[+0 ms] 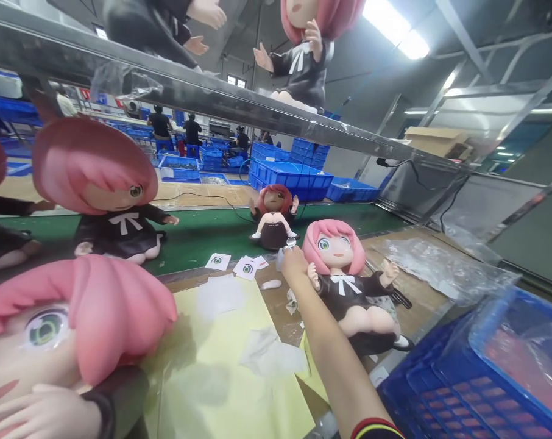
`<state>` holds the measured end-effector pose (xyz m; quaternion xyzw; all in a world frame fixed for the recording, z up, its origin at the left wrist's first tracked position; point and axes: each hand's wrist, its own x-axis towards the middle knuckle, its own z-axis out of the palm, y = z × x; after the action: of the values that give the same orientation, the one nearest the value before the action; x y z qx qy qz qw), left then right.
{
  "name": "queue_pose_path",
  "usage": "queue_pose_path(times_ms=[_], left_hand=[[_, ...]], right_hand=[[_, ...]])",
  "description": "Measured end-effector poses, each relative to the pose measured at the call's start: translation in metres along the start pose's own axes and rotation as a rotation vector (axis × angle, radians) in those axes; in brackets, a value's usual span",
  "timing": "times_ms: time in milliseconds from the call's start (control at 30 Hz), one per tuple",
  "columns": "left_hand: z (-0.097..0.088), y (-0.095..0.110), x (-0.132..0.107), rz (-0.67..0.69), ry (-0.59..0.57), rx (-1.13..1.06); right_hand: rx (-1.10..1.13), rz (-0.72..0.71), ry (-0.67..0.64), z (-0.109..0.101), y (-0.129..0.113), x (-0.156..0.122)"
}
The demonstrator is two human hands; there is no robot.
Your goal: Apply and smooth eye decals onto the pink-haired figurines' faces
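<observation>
My right hand [293, 261] reaches forward across the bench, fingers closed around a small pale container with a round shiny top [291, 242]. Just right of my forearm sits a pink-haired doll figure [335, 259] in a black dress with a white bow. Behind my hand, a smaller-looking figure [274, 216] leans back on the green belt. A large pink-haired figure [116, 311] fills the lower left, its own pale hand near its face. My left hand is out of view. Printed eye cards [247, 268] lie left of my right hand.
Yellow sheets [212, 360] with white tissue pieces [271, 352] cover the bench. A blue crate [445, 366] stands at right. Another figure [95, 164] sits on the green belt [198, 235]. Overhead runs a metal shelf [239, 97] bearing figures. People sit in the background.
</observation>
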<state>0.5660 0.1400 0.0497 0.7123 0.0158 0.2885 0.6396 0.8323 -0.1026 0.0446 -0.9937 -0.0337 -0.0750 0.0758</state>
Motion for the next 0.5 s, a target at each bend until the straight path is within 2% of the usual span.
queue_pose_path(times_ms=[100, 167, 267, 367, 433, 500], left_hand=[[0.006, 0.015, 0.013, 0.027, 0.104, -0.078], [0.011, 0.031, 0.018, 0.038, 0.234, -0.172], [0.026, 0.048, 0.01, 0.051, 0.406, -0.301], [0.051, 0.043, -0.028, 0.059, 0.442, -0.314], [0.076, 0.031, -0.063, 0.062, 0.473, -0.314], [0.112, 0.017, -0.09, 0.068, 0.49, -0.307]], right_hand=[[0.049, 0.003, 0.011, 0.0, 0.0, 0.0], [0.096, -0.001, 0.028, 0.0, 0.001, 0.001], [0.199, -0.028, 0.085, -0.005, -0.003, -0.001], [0.341, -0.111, 0.201, -0.017, -0.01, -0.027], [0.451, -0.2, 0.311, -0.027, -0.009, -0.067], [0.56, -0.271, 0.435, -0.039, 0.009, -0.121]])
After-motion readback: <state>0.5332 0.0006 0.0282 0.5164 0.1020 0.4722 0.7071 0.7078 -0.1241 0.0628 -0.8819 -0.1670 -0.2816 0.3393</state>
